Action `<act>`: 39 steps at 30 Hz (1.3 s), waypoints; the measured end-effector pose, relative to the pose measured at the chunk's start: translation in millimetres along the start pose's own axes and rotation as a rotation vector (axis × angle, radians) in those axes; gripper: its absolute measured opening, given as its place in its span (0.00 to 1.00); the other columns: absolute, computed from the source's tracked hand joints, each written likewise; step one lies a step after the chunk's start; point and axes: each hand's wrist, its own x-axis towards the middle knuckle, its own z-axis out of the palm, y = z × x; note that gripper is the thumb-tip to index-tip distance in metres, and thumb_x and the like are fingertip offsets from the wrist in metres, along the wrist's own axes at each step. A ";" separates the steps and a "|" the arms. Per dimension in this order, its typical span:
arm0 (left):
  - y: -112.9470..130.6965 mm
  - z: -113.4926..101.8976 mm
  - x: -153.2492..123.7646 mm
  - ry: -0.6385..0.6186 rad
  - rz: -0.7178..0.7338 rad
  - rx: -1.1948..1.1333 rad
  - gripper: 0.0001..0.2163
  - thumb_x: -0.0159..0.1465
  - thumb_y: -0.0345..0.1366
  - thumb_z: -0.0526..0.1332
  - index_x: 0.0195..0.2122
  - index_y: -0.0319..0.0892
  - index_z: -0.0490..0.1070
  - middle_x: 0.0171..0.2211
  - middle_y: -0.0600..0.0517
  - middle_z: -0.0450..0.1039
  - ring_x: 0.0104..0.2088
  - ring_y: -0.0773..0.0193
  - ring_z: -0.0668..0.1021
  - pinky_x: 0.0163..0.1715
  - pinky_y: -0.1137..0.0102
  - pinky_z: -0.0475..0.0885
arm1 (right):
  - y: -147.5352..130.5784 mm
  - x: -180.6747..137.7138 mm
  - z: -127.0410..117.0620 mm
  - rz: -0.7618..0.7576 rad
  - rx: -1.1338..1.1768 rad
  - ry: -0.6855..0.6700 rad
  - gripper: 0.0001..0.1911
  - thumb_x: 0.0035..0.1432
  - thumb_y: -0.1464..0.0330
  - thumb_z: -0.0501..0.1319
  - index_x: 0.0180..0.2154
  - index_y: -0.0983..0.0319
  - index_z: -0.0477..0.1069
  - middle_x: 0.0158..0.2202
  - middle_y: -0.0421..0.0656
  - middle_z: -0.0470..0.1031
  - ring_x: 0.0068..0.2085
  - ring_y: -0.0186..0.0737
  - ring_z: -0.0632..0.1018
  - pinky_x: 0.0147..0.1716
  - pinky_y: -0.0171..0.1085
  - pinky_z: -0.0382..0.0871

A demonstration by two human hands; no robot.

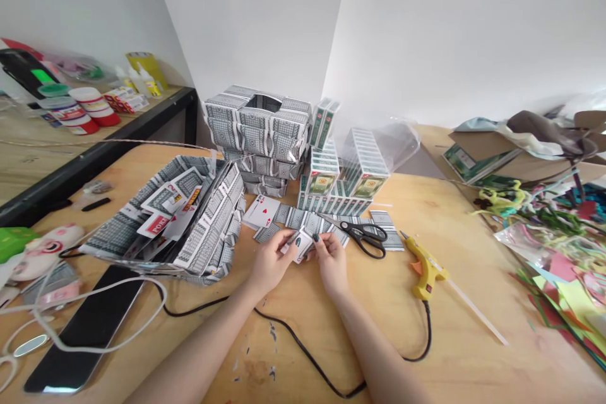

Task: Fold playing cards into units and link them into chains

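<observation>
Both of my hands meet over the wooden table (473,366) and pinch a folded playing card (301,246) between them. My left hand (271,262) grips its left side, and my right hand (330,257) holds the right side with fingers curled. Loose playing cards (303,219) lie just beyond the hands. Black scissors (365,235) rest to the right of my right hand. A yellow glue gun (426,267) lies further right, its black cord (303,347) running under my forearms.
A box built of cards (258,132) stands at the back, with card packs (360,170) stacked beside it. A woven card basket (184,221) lies on its side at left. A dark tablet (80,334) and white cable sit near left. Craft scraps (558,233) crowd the right edge.
</observation>
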 end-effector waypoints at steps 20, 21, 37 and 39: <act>-1.3 -1.8 9.4 -0.009 -0.244 -0.342 0.09 0.52 0.37 0.60 0.32 0.38 0.69 0.27 0.52 0.73 0.29 0.64 0.75 0.28 0.72 0.69 | -11.5 3.3 -6.2 -0.058 -0.142 -0.100 0.12 0.50 0.60 0.60 0.32 0.62 0.71 0.25 0.39 0.70 0.26 0.34 0.69 0.25 0.33 0.63; -1.7 -2.3 9.6 0.024 -0.235 -0.344 0.10 0.52 0.37 0.60 0.33 0.38 0.69 0.28 0.51 0.73 0.30 0.64 0.75 0.28 0.72 0.69 | -11.4 2.7 -5.2 -0.043 -0.119 -0.110 0.12 0.50 0.60 0.60 0.31 0.62 0.69 0.22 0.37 0.67 0.22 0.31 0.67 0.21 0.31 0.61; -0.6 -8.0 6.8 0.062 -0.111 -0.263 0.11 0.61 0.39 0.51 0.34 0.39 0.69 0.29 0.51 0.71 0.28 0.66 0.72 0.26 0.74 0.67 | -8.7 -2.2 0.0 0.171 0.161 -0.225 0.12 0.48 0.62 0.64 0.31 0.64 0.67 0.24 0.41 0.74 0.24 0.37 0.77 0.27 0.37 0.73; 0.3 -6.7 4.9 0.070 -0.094 -0.181 0.10 0.61 0.38 0.51 0.37 0.40 0.68 0.29 0.52 0.71 0.28 0.66 0.71 0.26 0.74 0.67 | -9.9 -3.0 0.9 0.182 0.193 -0.240 0.13 0.48 0.62 0.64 0.32 0.63 0.66 0.25 0.41 0.74 0.25 0.38 0.78 0.27 0.38 0.73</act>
